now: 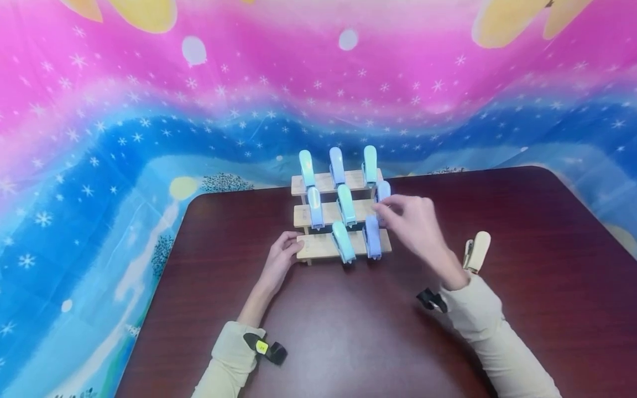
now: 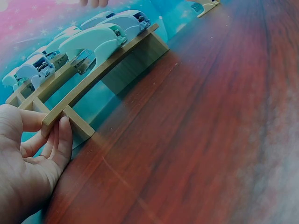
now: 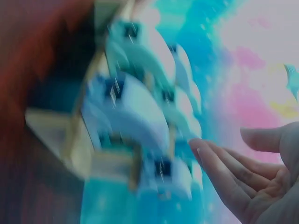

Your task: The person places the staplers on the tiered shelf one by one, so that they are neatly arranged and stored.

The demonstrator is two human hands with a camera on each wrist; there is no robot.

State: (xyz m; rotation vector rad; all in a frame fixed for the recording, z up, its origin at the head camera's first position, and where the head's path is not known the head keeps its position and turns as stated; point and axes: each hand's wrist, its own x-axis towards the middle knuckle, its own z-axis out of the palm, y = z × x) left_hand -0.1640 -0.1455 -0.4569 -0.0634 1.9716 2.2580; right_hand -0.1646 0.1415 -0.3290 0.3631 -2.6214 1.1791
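A three-step wooden stand (image 1: pixel 314 247) bears mint and lavender staplers, three on the top step and three on the middle one. On the lowest step stand a mint stapler (image 1: pixel 343 241) and a lavender stapler (image 1: pixel 372 236), its left end bare. My left hand (image 1: pixel 278 262) pinches that left end between thumb and fingers. Beside the right side of the stand, my right hand (image 1: pixel 417 224) is close to the middle step's lavender stapler (image 1: pixel 384 190), which it partly hides in the head view. In the right wrist view, the right hand (image 3: pixel 254 175) has thumb and fingers apart, holding nothing.
A cream stapler (image 1: pixel 479 251) rests on the dark red-brown table (image 1: pixel 557 265), just beyond my right wrist. Behind the table hangs a pink and blue patterned cloth (image 1: pixel 278 83), near the back of the stand. Black straps circle both sleeves.
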